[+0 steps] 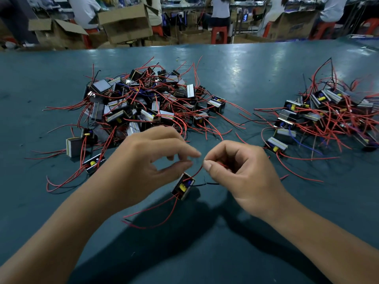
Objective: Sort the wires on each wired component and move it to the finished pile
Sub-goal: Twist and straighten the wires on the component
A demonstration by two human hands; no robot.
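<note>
A small wired component [183,186], a black and silver block with a yellow part and blue winding, hangs just above the green table [246,68] between my hands. My right hand [238,171] pinches its red wire near the tip between thumb and forefinger. My left hand [147,158] hovers beside it, thumb and forefinger curved toward each other and nearly touching, with nothing seen between them. Two more red wires [155,212] trail from the component down to the table. A short black wire [205,183] sticks out to its right.
A big tangled pile of the same components [143,103] lies ahead at centre left. A smaller pile [324,117] lies at the right. Loose components [74,146] sit at the left pile's near edge. Cardboard boxes [125,21] and seated people are beyond the table.
</note>
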